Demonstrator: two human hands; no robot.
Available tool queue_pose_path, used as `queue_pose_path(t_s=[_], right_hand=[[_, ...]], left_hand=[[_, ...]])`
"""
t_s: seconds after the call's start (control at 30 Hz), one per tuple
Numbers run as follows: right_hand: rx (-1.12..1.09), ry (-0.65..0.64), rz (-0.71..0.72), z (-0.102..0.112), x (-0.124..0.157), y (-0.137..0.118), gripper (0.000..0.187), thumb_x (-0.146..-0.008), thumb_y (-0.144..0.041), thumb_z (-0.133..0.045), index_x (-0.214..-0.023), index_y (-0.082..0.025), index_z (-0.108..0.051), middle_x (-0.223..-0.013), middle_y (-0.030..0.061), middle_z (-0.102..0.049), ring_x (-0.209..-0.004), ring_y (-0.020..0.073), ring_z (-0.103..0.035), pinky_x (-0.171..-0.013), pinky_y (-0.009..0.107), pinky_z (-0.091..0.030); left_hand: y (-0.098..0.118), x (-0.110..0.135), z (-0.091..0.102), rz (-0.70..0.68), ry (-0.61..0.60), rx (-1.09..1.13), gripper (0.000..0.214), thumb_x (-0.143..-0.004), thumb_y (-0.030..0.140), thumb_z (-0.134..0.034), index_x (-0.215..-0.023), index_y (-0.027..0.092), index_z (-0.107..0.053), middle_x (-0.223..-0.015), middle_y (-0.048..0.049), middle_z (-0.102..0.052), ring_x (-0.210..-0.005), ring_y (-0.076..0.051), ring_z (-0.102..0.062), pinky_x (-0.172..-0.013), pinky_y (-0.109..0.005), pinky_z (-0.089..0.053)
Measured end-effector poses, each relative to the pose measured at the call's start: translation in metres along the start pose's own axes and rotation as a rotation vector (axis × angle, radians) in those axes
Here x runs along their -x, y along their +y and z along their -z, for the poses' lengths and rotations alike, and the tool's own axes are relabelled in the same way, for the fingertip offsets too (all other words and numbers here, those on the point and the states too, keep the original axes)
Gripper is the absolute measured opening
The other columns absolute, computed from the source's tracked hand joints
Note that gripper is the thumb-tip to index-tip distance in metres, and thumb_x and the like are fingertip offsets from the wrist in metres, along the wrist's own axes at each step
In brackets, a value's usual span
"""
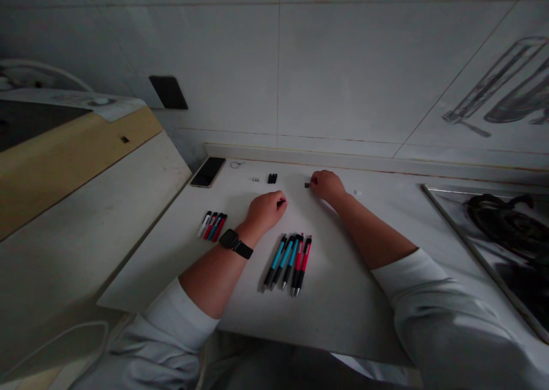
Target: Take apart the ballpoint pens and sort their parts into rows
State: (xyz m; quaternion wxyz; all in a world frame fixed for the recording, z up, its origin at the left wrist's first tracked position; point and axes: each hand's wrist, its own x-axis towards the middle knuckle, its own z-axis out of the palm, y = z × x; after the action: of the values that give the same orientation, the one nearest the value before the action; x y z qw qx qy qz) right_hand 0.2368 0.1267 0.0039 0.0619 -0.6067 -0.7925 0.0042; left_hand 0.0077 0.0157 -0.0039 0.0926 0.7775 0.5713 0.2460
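Observation:
My left hand (265,209), with a black watch on its wrist, rests on the white counter (343,298) with fingers curled round a small dark piece that sticks out at its tip. My right hand (326,184) lies farther back, fingers closed in a pinch on a tiny dark part (307,184). Just in front of both hands lies a row of several blue and red pens (288,261). To the left lies a group of shorter pen barrels (213,226) in white, red and blue. Small black parts (272,178) and tiny white parts (256,179) sit near the back.
A dark phone (208,171) lies at the counter's back left corner. A steel sink (506,247) with dark items in it is on the right. A tiled wall rises behind, and a wooden cabinet top (64,155) stands to the left.

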Motion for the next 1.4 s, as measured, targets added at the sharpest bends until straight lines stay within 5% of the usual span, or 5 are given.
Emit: queue_pose_path(t_s=[0.57,0.73,0.8,1.13,1.4], right_hand=[[-0.379,0.005,0.067,0.015,0.007,-0.002,0.020,-0.087,-0.026,-0.069,-0.105,-0.018,-0.075,-0.100,0.0090,-0.078,-0.089,0.0210,-0.070,-0.082,0.032,-0.053],[-0.969,-0.386,0.163,0.004,0.024,-0.037,0.027,-0.090,-0.043,-0.067,-0.092,-0.017,-0.072,-0.087,0.0088,-0.075,-0.073,0.0163,-0.067,-0.063,0.026,-0.052],[-1.055,-0.423,0.191,-0.003,0.028,-0.048,0.025,-0.085,-0.043,-0.072,-0.088,-0.018,-0.071,-0.079,0.0056,-0.072,-0.067,0.0145,-0.063,-0.060,0.025,-0.049],[-1.276,-0.256,-0.077,-0.012,0.061,-0.032,0.027,-0.083,-0.044,-0.071,-0.078,-0.020,-0.060,-0.069,0.0017,-0.066,-0.057,0.0131,-0.056,-0.054,0.026,-0.045],[-1.304,-0.120,-0.081,-0.028,0.078,-0.039,0.038,-0.087,-0.058,-0.066,-0.074,-0.022,-0.058,-0.066,0.0022,-0.067,-0.055,0.0147,-0.057,-0.056,0.029,-0.048]], left_hand=[[-0.002,-0.003,0.003,0.010,0.014,0.072,0.013,-0.093,0.028,-0.071,-0.104,0.023,-0.070,-0.104,-0.0050,-0.078,-0.097,-0.021,-0.072,-0.083,-0.031,-0.052],[-0.002,-0.004,0.003,0.028,0.082,0.121,0.027,-0.087,0.028,-0.078,-0.109,0.023,-0.064,-0.097,-0.0036,-0.076,-0.089,-0.021,-0.072,-0.076,-0.029,-0.050],[-0.002,-0.003,0.003,0.009,0.076,0.115,0.025,-0.087,0.026,-0.078,-0.106,0.023,-0.064,-0.095,-0.0034,-0.076,-0.087,-0.020,-0.072,-0.074,-0.028,-0.050],[-0.001,-0.001,0.002,-0.083,0.015,0.212,0.012,-0.099,0.032,-0.061,-0.099,0.023,-0.067,-0.094,-0.0038,-0.077,-0.088,-0.020,-0.072,-0.076,-0.028,-0.048],[-0.002,0.000,0.000,-0.119,-0.057,0.249,0.031,-0.104,0.036,-0.044,-0.085,0.021,-0.063,-0.071,-0.0003,-0.066,-0.068,-0.016,-0.060,-0.066,-0.027,-0.039]])
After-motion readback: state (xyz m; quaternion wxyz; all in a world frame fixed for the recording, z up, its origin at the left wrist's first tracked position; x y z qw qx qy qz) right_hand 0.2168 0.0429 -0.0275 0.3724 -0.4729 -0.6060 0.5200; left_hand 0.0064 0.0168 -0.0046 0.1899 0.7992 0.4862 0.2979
